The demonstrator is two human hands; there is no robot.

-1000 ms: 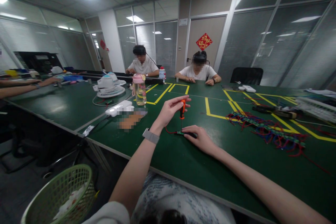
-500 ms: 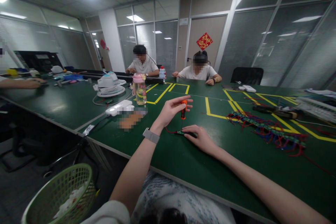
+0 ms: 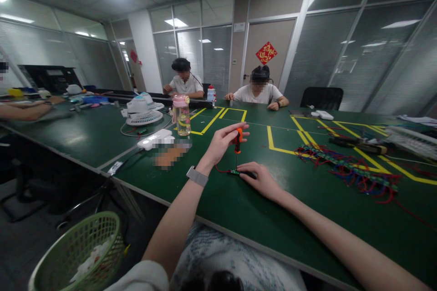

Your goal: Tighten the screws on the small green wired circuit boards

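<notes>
The left hand [image 3: 222, 142] grips the screwdriver [image 3: 238, 142] upright, tip down at the board [image 3: 234, 172], which lies on the table [image 3: 218, 209], pinched at one end by the right hand [image 3: 262, 179], a red wire [image 3: 222, 171] running from its other end.

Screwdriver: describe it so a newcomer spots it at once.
Find the green table, then the near arm wearing a grey watch. In that left grip, the screwdriver stands nearly upright, its shaft pointing down at a small green circuit board. Its orange-and-black handle sets it apart from the board and the red wire.
</notes>
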